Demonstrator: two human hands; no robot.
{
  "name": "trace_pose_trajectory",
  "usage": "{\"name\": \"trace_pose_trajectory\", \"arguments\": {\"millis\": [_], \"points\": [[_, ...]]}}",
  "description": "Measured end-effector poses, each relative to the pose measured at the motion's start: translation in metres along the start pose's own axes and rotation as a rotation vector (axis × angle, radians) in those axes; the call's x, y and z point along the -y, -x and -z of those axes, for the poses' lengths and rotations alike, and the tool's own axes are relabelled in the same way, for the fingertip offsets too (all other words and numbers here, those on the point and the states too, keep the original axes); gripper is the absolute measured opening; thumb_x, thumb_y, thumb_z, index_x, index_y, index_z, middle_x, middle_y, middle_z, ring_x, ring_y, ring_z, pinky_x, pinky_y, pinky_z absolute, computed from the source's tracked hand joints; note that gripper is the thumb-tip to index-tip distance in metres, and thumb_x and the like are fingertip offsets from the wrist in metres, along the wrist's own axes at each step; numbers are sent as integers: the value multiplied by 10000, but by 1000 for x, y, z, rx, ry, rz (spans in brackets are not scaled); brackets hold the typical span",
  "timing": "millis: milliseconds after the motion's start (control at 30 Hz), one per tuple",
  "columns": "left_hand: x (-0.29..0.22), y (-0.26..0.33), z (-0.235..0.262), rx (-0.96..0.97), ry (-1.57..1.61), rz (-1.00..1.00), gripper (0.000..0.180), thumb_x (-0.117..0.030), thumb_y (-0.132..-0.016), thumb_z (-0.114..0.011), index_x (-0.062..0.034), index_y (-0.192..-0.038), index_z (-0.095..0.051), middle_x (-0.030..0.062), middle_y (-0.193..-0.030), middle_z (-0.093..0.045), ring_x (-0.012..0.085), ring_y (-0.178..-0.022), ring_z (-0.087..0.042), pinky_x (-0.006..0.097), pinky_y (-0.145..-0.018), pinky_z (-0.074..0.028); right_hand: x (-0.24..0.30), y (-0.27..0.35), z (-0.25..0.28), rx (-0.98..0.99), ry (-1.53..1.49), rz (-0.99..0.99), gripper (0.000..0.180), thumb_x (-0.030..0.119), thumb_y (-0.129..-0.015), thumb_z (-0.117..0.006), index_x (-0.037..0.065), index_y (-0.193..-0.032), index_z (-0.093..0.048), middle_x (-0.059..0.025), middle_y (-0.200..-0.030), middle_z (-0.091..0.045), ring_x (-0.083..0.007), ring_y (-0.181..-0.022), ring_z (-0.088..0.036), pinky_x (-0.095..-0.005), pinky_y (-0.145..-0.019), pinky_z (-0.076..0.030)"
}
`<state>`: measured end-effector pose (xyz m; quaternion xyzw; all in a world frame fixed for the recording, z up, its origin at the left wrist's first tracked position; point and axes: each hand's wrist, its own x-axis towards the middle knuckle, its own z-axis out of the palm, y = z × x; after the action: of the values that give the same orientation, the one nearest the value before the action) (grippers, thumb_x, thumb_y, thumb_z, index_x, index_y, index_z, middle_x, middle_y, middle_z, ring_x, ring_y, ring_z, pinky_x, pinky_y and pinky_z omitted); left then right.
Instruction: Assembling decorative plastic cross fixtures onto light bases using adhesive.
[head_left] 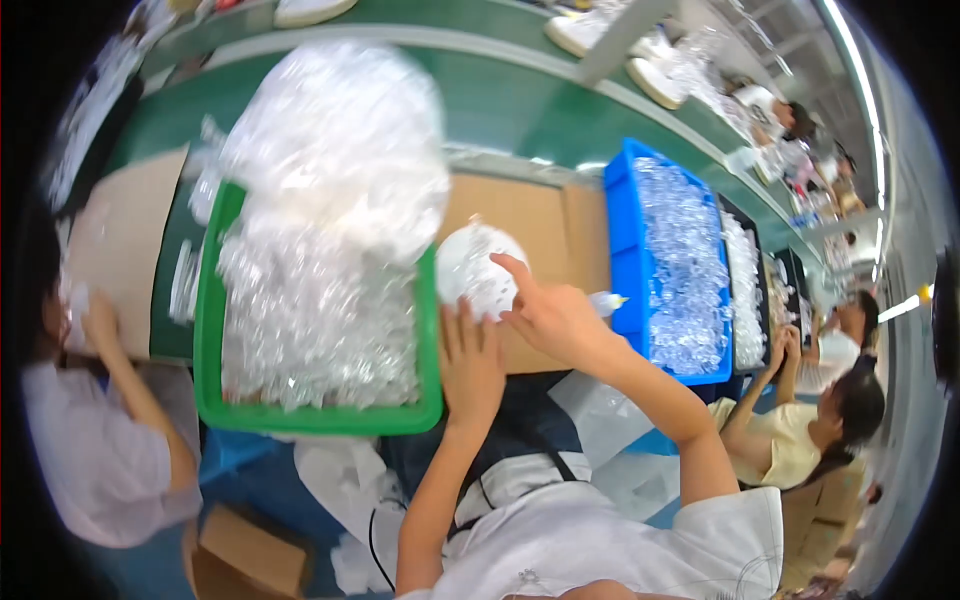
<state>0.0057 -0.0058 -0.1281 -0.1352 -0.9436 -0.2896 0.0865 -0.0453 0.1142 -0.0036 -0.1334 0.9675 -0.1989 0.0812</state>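
Note:
A round white disc (498, 291) with small dark holes lies on a sheet of brown cardboard in front of me. Clear, shiny pieces (474, 250) rest on its left part, too small to make out singly. My left hand (470, 365) touches the disc's near edge, its fingers stretched out flat. Over the right side of the disc is my right hand (560, 318), index finger extended and thumb apart from it. Its other fingers are curled and partly hidden; I see nothing held.
Left stands a green bin (432, 400) of clear plastic pieces, a full clear bag (340, 140) leaning over it. At right are a blue bin (625, 250) of clear pieces and a small bottle with a yellow tip (607, 303). People work on both sides; shoes sit on the shelf beyond.

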Motion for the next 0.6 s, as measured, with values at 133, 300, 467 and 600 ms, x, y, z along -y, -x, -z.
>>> {"name": "trace_pose_trajectory", "arguments": {"millis": [133, 300, 467, 600], "points": [[-4, -1, 7, 9, -50, -65, 443, -234, -871, -559, -46, -1266, -487, 201, -1464, -276, 423, -1341, -249, 589, -1060, -211, -76, 41, 106, -349, 45, -175, 321, 60, -791, -625, 124, -1104, -592, -95, -781, -657, -233, -689, -650, -315, -622, -499], [-4, -1, 9, 44, -123, -71, 421, -226, -888, -529, -35, -1261, -484, 209, -1475, -246, 425, -1343, -235, 584, -1065, -200, -196, 81, 101, 86, 333, -418, 289, 210, -759, -669, 112, -1022, -602, -115, -874, -660, -313, -816, -642, -411, -687, -513], [-1, 0, 13, 50, -141, -62, 420, -205, -885, -529, -25, -1262, -478, 212, -1472, -250, 424, -1344, -234, 585, -1063, -198, -196, 90, 57, -130, 190, -366, 281, 230, -765, -686, 64, -974, -600, -135, -949, -633, -278, -813, -638, -368, -705, -501], [-6, 0, 14, 16, -146, -64, 387, -165, -871, -552, -31, -1232, -509, 208, -1450, -292, 423, -1332, -256, 560, -1060, -227, -134, 97, 115, -461, -129, -175, 239, 107, -763, -687, 79, -996, -644, -96, -923, -622, -247, -830, -597, -319, -713, -484]]}}
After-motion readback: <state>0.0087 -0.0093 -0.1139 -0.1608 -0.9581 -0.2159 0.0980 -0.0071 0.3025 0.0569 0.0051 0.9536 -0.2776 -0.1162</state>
